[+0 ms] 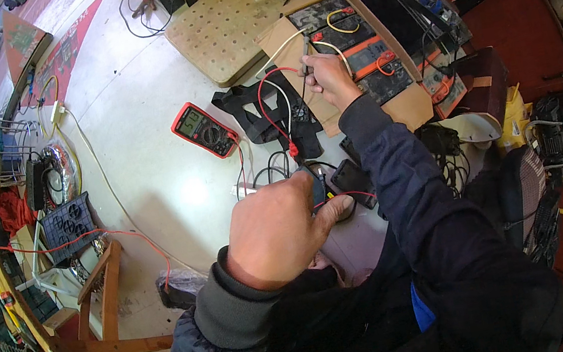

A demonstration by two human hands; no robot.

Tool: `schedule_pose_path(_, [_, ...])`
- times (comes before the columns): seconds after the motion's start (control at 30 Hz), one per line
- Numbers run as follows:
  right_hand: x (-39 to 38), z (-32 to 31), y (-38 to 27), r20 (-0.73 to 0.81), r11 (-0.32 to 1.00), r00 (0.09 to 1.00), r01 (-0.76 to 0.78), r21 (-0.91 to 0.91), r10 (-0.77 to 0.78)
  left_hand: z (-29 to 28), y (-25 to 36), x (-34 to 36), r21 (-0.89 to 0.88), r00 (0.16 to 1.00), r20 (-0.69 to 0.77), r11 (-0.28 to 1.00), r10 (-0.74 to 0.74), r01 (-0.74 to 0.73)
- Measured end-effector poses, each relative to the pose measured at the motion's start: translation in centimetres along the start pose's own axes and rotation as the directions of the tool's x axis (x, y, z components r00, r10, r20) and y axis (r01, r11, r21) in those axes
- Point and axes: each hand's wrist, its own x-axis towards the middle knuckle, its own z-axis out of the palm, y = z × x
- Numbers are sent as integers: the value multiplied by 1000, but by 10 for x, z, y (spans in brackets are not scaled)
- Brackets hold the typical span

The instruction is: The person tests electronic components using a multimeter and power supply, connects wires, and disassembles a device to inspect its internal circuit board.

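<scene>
Right hand (331,81) pinches dark test probe (306,47) over cardboard box (281,34), beside black batteries (328,15); probe points forward, long axis near-vertical in view. Left hand (276,227): fingers curled, can't tell if gripping.

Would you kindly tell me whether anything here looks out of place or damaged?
The tan perforated seat looks grimy, with dark blotches. Right of the red multimeter, a black piece I cannot identify lies sprawled askew on the pale floor. No spill shows.
</scene>
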Motion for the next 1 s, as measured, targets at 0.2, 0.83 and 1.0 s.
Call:
schedule_pose_path(0.2, [-4, -2, -1, 26, 999, 1000, 16, -32, -15, -2, 0, 2, -2, 1000, 13, 1000, -2, 2])
schedule_pose_path(0.83, [-9, 3, -3, -15, 991, 997, 78, -110, -80, -4, 1, 2, -7, 1000, 24, 1000, 12, -11])
schedule_pose_path(1.0, [-10, 4, -5, -8, 1000, 1000, 21, -3, -21, -4, 2, 3, -1, 999, 27, 1000, 20, -20])
